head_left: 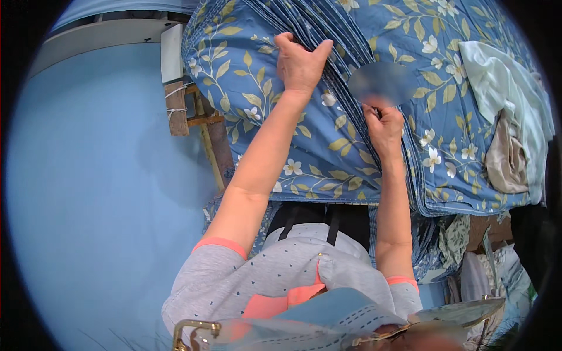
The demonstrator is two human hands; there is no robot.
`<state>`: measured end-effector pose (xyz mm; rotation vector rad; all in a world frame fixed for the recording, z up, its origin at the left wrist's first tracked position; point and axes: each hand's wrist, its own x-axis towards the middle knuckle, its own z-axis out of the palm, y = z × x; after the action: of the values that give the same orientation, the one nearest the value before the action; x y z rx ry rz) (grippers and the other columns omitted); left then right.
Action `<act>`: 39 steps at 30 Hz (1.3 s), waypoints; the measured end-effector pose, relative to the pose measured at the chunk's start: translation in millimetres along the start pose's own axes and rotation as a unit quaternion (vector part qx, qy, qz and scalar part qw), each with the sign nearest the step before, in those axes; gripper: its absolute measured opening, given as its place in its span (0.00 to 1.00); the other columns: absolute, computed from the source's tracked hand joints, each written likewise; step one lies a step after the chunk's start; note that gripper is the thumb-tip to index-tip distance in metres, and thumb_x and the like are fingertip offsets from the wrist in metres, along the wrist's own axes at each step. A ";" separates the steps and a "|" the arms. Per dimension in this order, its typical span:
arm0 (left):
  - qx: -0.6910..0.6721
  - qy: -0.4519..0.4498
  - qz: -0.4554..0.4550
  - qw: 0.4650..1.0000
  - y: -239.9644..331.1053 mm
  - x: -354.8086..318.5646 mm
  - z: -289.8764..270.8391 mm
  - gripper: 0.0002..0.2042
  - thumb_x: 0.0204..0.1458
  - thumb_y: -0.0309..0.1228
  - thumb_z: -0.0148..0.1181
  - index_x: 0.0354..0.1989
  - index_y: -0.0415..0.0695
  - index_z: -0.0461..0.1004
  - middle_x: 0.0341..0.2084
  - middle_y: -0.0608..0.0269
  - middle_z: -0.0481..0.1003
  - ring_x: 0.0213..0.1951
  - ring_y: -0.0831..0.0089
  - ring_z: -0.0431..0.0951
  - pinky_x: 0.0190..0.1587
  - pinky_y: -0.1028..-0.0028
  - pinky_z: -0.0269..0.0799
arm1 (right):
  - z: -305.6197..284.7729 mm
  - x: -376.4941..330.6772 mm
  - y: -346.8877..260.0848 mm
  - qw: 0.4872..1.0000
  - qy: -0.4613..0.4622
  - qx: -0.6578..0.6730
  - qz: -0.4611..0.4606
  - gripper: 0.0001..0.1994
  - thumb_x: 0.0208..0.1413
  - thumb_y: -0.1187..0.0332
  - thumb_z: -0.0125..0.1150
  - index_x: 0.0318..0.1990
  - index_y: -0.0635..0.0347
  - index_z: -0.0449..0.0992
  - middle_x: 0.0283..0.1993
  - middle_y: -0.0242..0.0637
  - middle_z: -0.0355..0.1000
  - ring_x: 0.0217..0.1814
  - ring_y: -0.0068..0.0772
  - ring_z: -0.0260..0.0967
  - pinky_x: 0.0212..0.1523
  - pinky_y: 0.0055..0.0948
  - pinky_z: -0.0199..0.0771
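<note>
Blue fabric (pixel 257 70) printed with white flowers and olive leaves lies spread before me. A band of stacked, striped hem edges (pixel 345 88) runs diagonally across it. My left hand (pixel 301 67) rests over the upper part of this band, thumb and index finger spread apart; its other fingers are curled and partly hidden. Lower and to the right, my right hand (pixel 385 128) is closed in a pinch at the fabric edges. A blurred oval patch hides what lies just above its fingertips.
At the right, a pale mint cloth (pixel 497 82) and a beige cloth (pixel 506 155) lie on the floral fabric. A wooden post (pixel 176 108) tied with string stands at the left, under a white panel (pixel 171 52). Folded textiles (pixel 480 275) pile up at lower right. Blue floor (pixel 105 175) extends leftward.
</note>
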<state>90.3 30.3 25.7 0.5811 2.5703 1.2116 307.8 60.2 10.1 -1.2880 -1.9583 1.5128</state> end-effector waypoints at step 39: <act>-0.017 -0.192 0.306 0.932 60.8 -82.4 32.4 0.44 0.53 0.20 0.58 0.80 0.57 0.48 0.27 0.65 0.70 0.25 0.65 0.72 0.32 0.65 0.74 | -148.6 -39.4 20.8 0.948 0.312 0.066 -0.004 0.42 0.65 0.76 0.58 0.80 0.53 0.39 0.29 0.27 0.71 0.28 0.15 0.64 0.34 0.17 0.67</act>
<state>191.2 50.4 56.5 1.5225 2.0872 1.1447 445.8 114.4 55.8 -1.4653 -1.4254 1.0296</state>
